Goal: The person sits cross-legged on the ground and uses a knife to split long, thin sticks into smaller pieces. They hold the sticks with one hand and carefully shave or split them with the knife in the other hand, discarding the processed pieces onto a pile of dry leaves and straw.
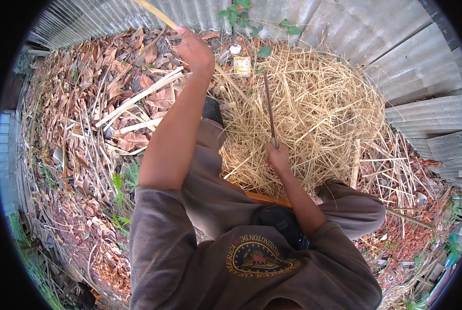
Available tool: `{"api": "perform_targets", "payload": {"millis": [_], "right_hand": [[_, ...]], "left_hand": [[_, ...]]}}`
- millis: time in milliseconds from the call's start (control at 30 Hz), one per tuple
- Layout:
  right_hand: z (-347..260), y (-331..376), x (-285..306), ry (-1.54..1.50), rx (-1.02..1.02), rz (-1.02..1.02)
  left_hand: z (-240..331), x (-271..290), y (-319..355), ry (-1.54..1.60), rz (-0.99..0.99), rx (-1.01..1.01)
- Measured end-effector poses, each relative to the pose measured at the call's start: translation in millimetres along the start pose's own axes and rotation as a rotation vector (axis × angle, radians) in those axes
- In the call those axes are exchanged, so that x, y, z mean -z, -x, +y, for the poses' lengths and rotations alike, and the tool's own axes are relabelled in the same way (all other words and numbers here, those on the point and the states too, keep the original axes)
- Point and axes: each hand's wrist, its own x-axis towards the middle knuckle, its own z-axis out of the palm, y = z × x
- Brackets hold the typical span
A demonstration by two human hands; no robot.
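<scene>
At the far side, up in front of me, my left hand [196, 51] is closed round a long pale strip of split bamboo or wood [156, 13]. The strip slants from the upper left past my hand, and its other end reaches down toward a pile of shavings [319, 113]. Over that pile my right hand [278, 157] grips the handle of a long knife [269, 106]. Its dark, narrow blade points away from me, seen almost edge-on. Blade and strip are apart in this view.
Several cut pale strips [140, 98] lie on dry brown leaves [86, 77] to the left. Corrugated metal sheets [339, 31] border the far and right sides. A small yellow packet [242, 66] sits at the pile's far edge. An orange edge [270, 199] shows between my legs.
</scene>
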Motion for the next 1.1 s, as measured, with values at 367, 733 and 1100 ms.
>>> {"api": "perform_targets", "payload": {"millis": [367, 733, 1100], "right_hand": [[-7.3, 3.2, -29.3, -0.052, 0.384, 0.052], [-1.5, 7.3, -5.1, -0.228, -0.551, -0.055], [-61.5, 44.3, 24.9, -0.363, -0.142, 0.047]], "left_hand": [[5.7, 1.0, 5.5, -0.133, -0.001, 0.068], [16.3, -17.0, 6.4, 0.062, -0.039, 0.094], [22.4, -37.9, 21.2, 0.139, -0.335, 0.011]]}}
